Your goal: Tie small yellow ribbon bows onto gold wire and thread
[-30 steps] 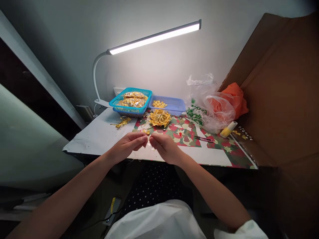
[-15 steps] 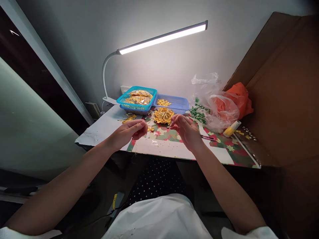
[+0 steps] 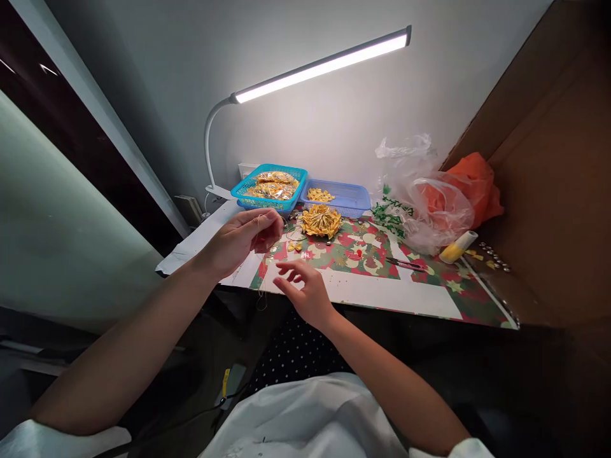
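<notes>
My left hand (image 3: 245, 238) is closed in a pinch on a thin gold thread (image 3: 261, 299), whose loose end dangles past the table's front edge. Lower and to the right, my right hand (image 3: 308, 294) has its thumb and fingers apart, with nothing visible in them. Behind the hands lies a round bundle of gold bows (image 3: 321, 221). A single gold bow (image 3: 294, 247) rests on the patterned table covering, just beyond my right fingertips.
Behind stand a turquoise basket (image 3: 302, 181) of bagged gold pieces and a blue-violet basket (image 3: 356, 197) with loose bows. To the right are thread snips (image 3: 405, 264), a glue bottle (image 3: 459, 247), plastic bags (image 3: 424, 222) and a cardboard wall (image 3: 548, 159). A lamp (image 3: 324, 63) shines overhead.
My right hand has moved from beside the bow bundle down and left, below my left hand, and its fingers have opened. The left hand still pinches the thread. The view has shifted slightly.
</notes>
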`<state>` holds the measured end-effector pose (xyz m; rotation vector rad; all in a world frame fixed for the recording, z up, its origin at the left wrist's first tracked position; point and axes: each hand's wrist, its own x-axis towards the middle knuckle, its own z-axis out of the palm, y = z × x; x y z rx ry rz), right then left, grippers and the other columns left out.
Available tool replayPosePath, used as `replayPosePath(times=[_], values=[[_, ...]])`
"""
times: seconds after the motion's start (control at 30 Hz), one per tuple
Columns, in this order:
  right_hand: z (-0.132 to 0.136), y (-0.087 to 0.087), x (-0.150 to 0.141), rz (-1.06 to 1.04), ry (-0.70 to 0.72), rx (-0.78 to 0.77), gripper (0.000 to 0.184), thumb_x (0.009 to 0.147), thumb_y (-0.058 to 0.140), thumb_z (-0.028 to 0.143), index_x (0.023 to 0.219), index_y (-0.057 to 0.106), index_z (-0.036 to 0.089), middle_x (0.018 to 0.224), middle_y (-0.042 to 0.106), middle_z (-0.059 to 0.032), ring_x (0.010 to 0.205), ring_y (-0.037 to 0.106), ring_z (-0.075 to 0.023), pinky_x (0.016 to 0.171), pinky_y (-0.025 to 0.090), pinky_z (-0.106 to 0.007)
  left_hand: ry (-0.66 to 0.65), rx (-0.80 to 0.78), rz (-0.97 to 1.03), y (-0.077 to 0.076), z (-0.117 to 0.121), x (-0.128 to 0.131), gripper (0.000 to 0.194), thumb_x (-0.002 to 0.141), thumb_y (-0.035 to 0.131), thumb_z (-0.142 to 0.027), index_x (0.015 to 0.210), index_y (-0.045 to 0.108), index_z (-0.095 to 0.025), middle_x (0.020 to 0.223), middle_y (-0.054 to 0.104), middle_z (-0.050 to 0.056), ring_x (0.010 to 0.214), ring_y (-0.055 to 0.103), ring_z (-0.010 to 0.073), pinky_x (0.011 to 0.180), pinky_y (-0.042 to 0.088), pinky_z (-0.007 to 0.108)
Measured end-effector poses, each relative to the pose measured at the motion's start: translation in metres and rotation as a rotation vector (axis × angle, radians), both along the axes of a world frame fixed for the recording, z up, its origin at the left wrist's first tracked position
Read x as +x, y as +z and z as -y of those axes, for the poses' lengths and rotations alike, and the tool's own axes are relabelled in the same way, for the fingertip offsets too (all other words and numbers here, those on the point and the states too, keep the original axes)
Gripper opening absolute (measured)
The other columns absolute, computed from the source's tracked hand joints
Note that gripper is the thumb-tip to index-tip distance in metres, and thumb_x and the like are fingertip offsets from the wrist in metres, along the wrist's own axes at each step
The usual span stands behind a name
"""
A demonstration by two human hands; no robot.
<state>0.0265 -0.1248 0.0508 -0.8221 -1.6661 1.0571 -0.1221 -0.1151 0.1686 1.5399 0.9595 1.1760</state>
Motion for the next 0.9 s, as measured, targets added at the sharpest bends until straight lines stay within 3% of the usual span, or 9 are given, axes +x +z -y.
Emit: replayPosePath(times=[0.13,0.27,0.4,0.63,0.9], values=[[-0.012,0.007,-0.011,-0.005,0.025,0.040,0.020,0.084,0.069,0.035,0.098,0.073,0.022,0.090,0.065,-0.0035,0.076,0.056,-0.0149,0.070,0.048,-0.029,-0.004,0.002,0.020,-0.001,0.001,0.000,0.031,0.086,0.058,-0.037,0.062,0.056,-0.016,0.061,0.046,-0.002,0.048,0.037,0.0085,0.045,0.032,0.022],[-0.014,0.000,-0.013,-0.028,0.137,0.001,0.026,0.081,0.072,0.038,0.103,0.073,0.023,0.093,0.065,-0.0034,0.085,0.058,-0.0163,0.075,0.048,-0.029,-0.016,-0.003,0.051,-0.003,0.000,-0.002,0.031,0.087,0.057,-0.036,0.062,0.057,-0.016,0.062,0.047,-0.001,0.049,0.037,0.0083,0.045,0.031,0.022],[-0.021,-0.008,-0.013,-0.065,0.229,-0.090,0.027,0.093,0.056,0.040,0.105,0.072,0.022,0.089,0.068,-0.0034,0.084,0.060,-0.0161,0.075,0.048,-0.029,-0.029,-0.021,0.079,-0.002,0.002,-0.003,0.031,0.086,0.058,-0.035,0.061,0.057,-0.017,0.060,0.046,-0.001,0.047,0.036,0.0087,0.044,0.029,0.023],[-0.029,-0.010,-0.015,-0.059,0.218,-0.055,0.021,0.087,0.064,0.039,0.094,0.075,0.023,0.095,0.070,-0.0045,0.087,0.060,-0.0173,0.074,0.047,-0.029,-0.043,-0.044,0.114,-0.001,0.006,-0.005,0.032,0.083,0.066,-0.038,0.060,0.060,-0.017,0.058,0.047,-0.001,0.047,0.038,0.0081,0.044,0.029,0.023],[-0.025,-0.011,-0.025,-0.071,0.195,0.055,0.017,0.086,0.068,0.037,0.082,0.073,0.022,0.084,0.068,-0.0028,0.076,0.058,-0.0143,0.067,0.048,-0.027,-0.045,-0.067,0.147,-0.003,0.004,-0.006,0.034,0.079,0.071,-0.041,0.059,0.061,-0.015,0.056,0.048,-0.002,0.047,0.039,0.0075,0.044,0.030,0.021]])
